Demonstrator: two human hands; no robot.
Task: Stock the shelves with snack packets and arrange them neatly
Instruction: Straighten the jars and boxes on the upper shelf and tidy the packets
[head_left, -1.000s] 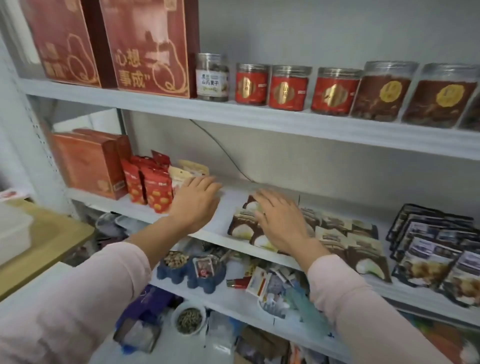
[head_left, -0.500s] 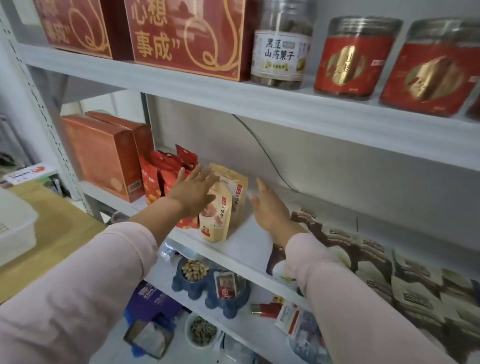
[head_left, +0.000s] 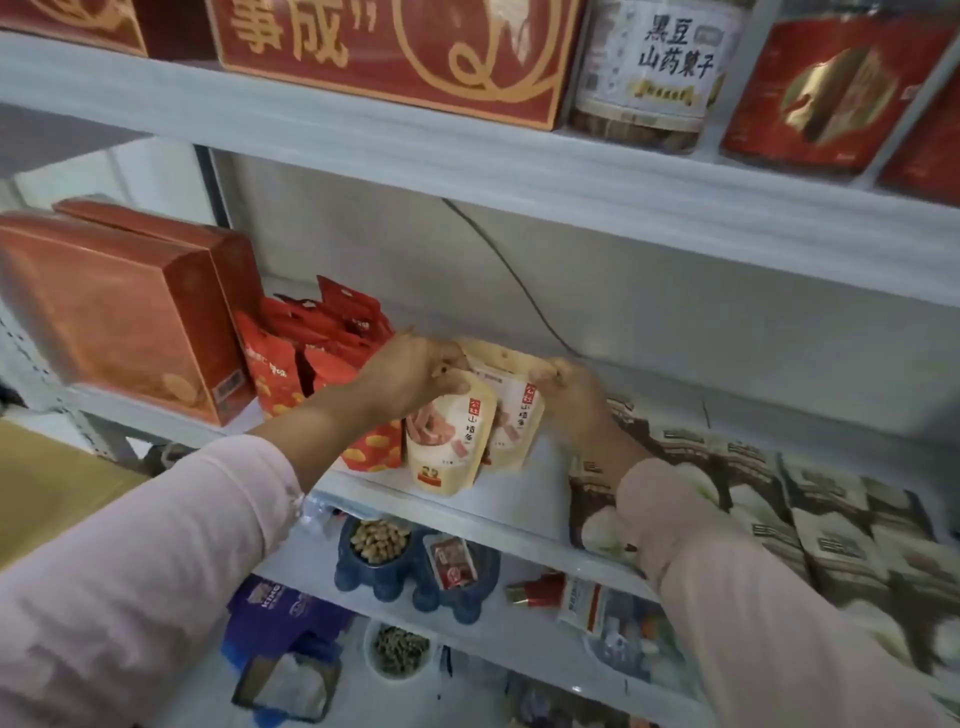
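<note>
Two cream snack pouches (head_left: 451, 441) with red labels stand upright on the middle white shelf (head_left: 524, 504), one behind the other. My left hand (head_left: 415, 374) pinches the top edge of the front pouch. My right hand (head_left: 569, 397) pinches the top right corner of the rear pouch (head_left: 517, 415). Red snack packets (head_left: 291, 358) stand just left of the pouches, partly hidden by my left forearm. Brown and cream packets (head_left: 810, 499) lie flat in rows on the same shelf to the right.
Two orange boxes (head_left: 119, 306) stand at the shelf's left end. The upper shelf (head_left: 467, 171) carries red boxes and jars close overhead. A black cable (head_left: 509, 280) runs down the back wall. Below sit blue bowls (head_left: 410, 571) and loose items. A wooden table (head_left: 47, 483) is at left.
The camera has moved closer to the shelf. Both hands went from flat and open beside the cream pouches to pinching their top edges.
</note>
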